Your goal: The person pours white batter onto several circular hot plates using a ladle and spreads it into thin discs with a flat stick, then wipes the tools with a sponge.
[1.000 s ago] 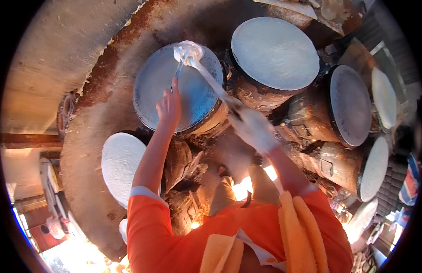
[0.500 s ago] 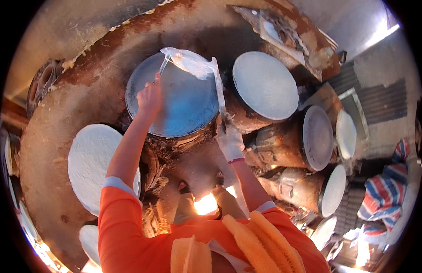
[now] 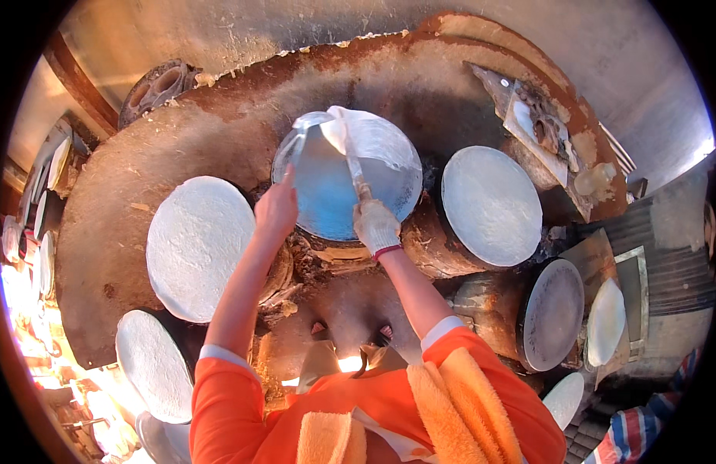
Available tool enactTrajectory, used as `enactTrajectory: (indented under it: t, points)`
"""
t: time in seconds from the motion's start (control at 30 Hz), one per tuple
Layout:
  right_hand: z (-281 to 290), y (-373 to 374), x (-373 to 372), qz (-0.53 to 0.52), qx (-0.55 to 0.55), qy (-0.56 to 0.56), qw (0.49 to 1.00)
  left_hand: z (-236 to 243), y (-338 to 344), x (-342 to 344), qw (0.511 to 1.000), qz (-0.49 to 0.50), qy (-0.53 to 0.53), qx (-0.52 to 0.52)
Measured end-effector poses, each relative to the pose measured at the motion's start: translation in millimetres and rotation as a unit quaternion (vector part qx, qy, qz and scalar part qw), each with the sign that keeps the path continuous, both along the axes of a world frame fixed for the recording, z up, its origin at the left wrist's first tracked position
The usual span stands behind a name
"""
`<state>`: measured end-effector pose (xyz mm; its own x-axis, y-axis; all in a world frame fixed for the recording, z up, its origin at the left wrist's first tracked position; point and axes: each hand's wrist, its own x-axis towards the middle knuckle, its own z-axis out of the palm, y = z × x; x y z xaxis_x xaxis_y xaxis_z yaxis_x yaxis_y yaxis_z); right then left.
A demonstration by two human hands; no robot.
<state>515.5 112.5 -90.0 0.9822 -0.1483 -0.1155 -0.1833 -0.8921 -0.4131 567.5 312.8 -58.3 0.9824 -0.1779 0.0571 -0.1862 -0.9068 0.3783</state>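
Note:
A round dark griddle (image 3: 327, 209) lies in front of me, its far right part covered by wet white batter (image 3: 381, 141). In my bare left hand (image 3: 277, 209) is a thin-handled tool with a pale, wet curved head (image 3: 314, 118), at the griddle's far left rim. My right hand (image 3: 376, 226), in a white knit glove, grips a long flat spatula (image 3: 353, 158). The spatula is smeared white and reaches over the griddle, its tip at the batter's left edge. Both hands are closed around their handles.
White-covered round griddles stand at left (image 3: 201, 247), lower left (image 3: 154, 363) and right (image 3: 492, 205). A bare grey griddle (image 3: 553, 315) stands farther right on a drum stove. A curved clay counter (image 3: 157, 178) runs behind them; a board with a dark lump (image 3: 545, 127) lies far right.
The view has turned, shifting the scene. The spatula has moved from the griddle's right rim to across its middle. The batter now covers the far right part; the left tool stays near the far rim.

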Motion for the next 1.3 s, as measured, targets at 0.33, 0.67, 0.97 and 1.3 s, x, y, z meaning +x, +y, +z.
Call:
enactTrajectory:
  t: [0.33,0.67,0.97,1.3]
  points:
    - [-17,-85,-8,-0.053,-0.054,0.026,0.997,-26,-48,15,0.997,0.034,0.070,-0.014]
    - [2,-53,6,0.138,-0.043,0.058,0.988,-33,-3,-73,0.988,0.047,0.013,-0.147]
    - [-7,-93,44,0.167,0.013,-0.016,0.986,-42,9,-20,0.874,0.060,0.076,-0.477]
    - [-6,-89,47,0.151,0.016,-0.046,0.987,-14,-9,53,0.953,0.048,0.060,-0.293]
